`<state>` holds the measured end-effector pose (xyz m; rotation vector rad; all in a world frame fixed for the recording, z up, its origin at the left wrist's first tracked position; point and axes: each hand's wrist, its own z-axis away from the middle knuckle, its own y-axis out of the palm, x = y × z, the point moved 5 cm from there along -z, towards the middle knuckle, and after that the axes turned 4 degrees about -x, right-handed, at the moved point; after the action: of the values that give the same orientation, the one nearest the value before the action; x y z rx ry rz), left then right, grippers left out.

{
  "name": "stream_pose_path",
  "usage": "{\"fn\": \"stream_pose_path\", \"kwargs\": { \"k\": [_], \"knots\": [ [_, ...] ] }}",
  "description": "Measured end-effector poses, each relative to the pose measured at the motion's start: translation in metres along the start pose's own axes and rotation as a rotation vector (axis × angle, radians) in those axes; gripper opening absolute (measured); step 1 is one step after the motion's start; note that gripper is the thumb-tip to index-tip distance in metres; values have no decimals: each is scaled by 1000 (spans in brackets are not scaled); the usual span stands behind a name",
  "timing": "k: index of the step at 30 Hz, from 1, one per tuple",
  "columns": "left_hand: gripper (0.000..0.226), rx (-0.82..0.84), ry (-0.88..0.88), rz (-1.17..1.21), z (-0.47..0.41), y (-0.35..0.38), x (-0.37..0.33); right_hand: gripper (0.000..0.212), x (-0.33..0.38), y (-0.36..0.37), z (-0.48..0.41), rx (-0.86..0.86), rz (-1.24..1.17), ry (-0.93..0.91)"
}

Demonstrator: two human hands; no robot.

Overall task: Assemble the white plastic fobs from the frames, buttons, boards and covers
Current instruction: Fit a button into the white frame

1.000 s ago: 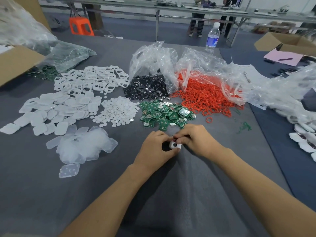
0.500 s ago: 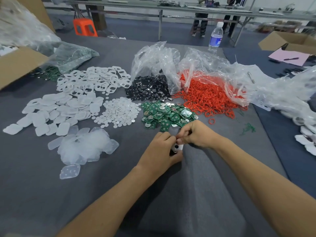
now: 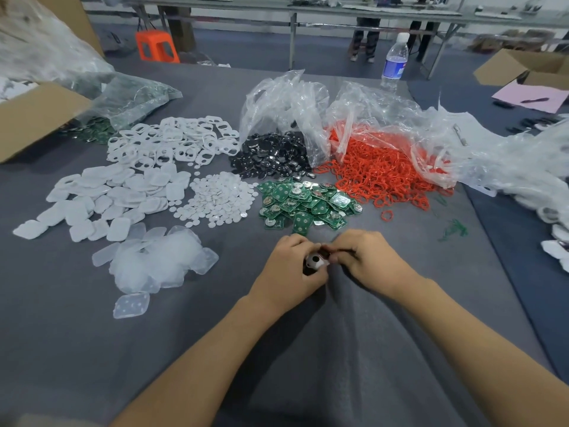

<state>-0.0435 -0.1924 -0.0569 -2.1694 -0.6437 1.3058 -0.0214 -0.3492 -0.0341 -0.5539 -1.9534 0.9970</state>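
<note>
You sit at a big grey table (image 3: 92,349). Across it lie a heap of red rings (image 3: 378,177), white frames (image 3: 172,143), flat white covers (image 3: 104,198), black buttons (image 3: 274,155), and green boards (image 3: 304,204) just past your hands. Your left hand (image 3: 289,266) curls round a small white fob (image 3: 314,261) near the table's middle. Your right hand (image 3: 366,257) pinches the fob's right edge.

fob (image 3: 314,261) mostly hidden by fingers (image 3: 294,241); cardboard box (image 3: 30,118) cut off at left edge.
</note>
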Motion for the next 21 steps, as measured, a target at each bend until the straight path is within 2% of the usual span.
{"fn": "stream_pose_path", "kwargs": {
  "k": [3, 14, 21],
  "knots": [
    [35, 1, 9, 10, -1, -1, 1, 16, 7, -1, 1, -10, 35, -87],
    [36, -6, -19, 46, 0, -4, 0, 10, 13, -1, 9, -63, 82, -152],
    [35, -5, -26, 44, -1, -4, 0, 17, 0, 0, 3, -56, -105, 51]
  ]
}}
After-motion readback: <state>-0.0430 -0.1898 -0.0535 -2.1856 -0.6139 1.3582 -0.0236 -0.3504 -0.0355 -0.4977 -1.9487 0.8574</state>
